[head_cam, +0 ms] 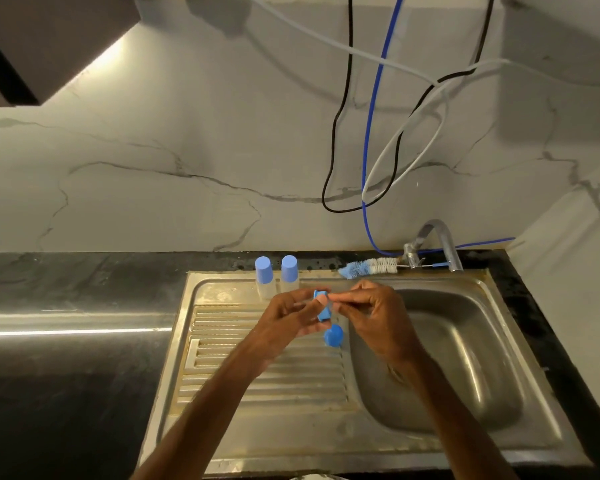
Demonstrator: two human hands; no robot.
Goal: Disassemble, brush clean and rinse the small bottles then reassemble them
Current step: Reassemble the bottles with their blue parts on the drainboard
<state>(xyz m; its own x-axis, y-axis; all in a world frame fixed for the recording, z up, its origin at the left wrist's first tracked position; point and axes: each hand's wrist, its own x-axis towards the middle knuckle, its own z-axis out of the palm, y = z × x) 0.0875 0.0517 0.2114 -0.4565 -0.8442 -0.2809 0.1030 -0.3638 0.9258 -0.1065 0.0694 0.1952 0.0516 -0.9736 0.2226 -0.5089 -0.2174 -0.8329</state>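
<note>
Small bottle part [322, 306], blue, is up between both hands over the sink [291, 382], tilted near upright. Left hand [284, 317] grips it, right hand [371, 306] pinches its top end. Brush [368, 266] lies behind, nearer the right hand.

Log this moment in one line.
step: disassembling | left hand: holds blue part | right hand: pinches its top | blue cap: loose below | two capped bottles: upright | brush: by tap

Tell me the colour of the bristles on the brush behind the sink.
The brush bristles are blue at the tip, white behind it; head view.
</note>
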